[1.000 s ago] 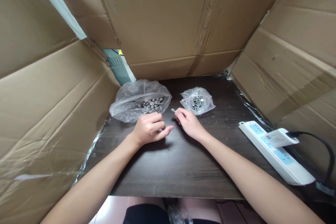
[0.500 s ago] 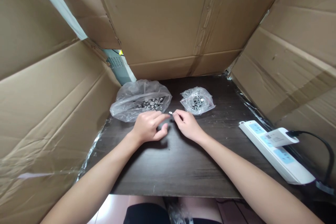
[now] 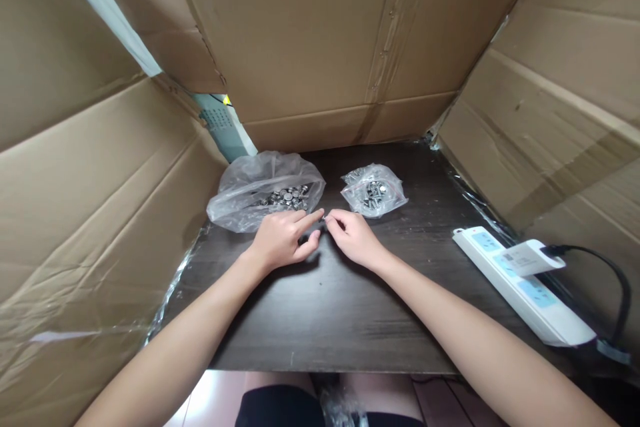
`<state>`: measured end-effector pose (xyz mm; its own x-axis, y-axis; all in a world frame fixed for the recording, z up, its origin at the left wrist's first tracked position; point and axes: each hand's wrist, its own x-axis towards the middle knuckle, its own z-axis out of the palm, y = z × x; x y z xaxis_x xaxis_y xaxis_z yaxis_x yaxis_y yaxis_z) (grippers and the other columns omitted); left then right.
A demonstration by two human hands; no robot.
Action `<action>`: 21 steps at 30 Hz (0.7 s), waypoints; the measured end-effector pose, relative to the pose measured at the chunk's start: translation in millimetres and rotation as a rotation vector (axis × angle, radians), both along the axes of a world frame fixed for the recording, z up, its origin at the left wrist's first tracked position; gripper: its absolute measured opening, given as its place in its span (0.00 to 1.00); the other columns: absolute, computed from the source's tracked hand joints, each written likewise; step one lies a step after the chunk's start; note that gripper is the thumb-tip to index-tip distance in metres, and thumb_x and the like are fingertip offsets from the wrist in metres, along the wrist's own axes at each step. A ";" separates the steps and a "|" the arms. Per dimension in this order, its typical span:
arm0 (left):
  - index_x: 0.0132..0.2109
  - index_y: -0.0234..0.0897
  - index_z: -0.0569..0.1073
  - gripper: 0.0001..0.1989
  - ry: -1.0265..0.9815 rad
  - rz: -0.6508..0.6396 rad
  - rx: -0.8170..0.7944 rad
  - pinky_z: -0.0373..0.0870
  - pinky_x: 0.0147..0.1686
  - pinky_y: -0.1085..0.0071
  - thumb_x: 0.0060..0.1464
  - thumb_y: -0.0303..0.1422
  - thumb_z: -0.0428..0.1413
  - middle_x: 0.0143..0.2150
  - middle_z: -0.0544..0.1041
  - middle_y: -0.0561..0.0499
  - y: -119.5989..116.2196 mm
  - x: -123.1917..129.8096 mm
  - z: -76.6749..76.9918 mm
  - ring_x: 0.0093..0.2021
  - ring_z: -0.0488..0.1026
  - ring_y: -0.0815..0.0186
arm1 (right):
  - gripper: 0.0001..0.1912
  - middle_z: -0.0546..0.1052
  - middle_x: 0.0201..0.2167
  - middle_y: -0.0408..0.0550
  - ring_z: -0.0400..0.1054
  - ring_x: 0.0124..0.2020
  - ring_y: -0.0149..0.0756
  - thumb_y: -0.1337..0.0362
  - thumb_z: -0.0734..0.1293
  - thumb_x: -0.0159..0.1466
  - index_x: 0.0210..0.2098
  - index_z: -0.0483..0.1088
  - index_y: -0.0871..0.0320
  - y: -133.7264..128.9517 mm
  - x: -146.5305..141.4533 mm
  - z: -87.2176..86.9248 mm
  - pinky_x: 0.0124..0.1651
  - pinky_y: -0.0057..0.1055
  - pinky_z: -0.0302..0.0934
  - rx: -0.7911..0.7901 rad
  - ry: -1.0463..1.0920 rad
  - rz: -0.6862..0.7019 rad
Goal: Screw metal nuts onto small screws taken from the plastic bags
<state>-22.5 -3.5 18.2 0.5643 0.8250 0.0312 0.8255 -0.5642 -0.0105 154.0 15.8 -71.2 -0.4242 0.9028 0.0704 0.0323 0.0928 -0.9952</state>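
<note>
A dark wooden table (image 3: pixel 325 320) sat walled in by cardboard panels (image 3: pixel 320 40) on three sides. The left hand (image 3: pixel 280 240) and right hand (image 3: pixel 353 237) met fingertip to fingertip, pinching a tiny metal part (image 3: pixel 325 217) between them just above the table. Behind lay a large plastic bag (image 3: pixel 265 190) and a small plastic bag (image 3: pixel 374 190), both holding metal pieces. A white power strip (image 3: pixel 520 287) rested well apart at right.
</note>
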 end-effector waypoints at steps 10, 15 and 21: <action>0.21 0.38 0.65 0.21 -0.386 0.077 -0.048 0.57 0.22 0.69 0.64 0.32 0.51 0.18 0.65 0.53 -9.3 9.9 6.0 0.20 0.61 0.70 | 0.17 0.68 0.23 0.42 0.60 0.27 0.33 0.61 0.58 0.70 0.24 0.60 0.56 0.9 0.4 -0.2 0.33 0.31 0.52 -0.013 0.023 0.003; 0.46 0.36 0.75 0.13 -0.822 0.695 -0.444 0.70 0.25 0.73 0.61 0.40 0.55 0.34 0.79 0.48 1.5 7.3 -9.5 0.28 0.74 0.67 | 0.16 0.65 0.23 0.42 0.60 0.27 0.33 0.62 0.57 0.70 0.24 0.59 0.55 -1.6 1.6 0.1 0.33 0.31 0.53 0.013 0.069 0.008; 0.38 0.35 0.77 0.18 -1.047 0.825 -0.763 0.77 0.30 0.72 0.52 0.47 0.64 0.33 0.79 0.47 2.3 8.3 -16.2 0.33 0.77 0.65 | 0.15 0.66 0.28 0.44 0.62 0.30 0.35 0.63 0.57 0.71 0.27 0.59 0.55 -4.3 2.2 1.1 0.36 0.33 0.56 0.129 0.074 -0.036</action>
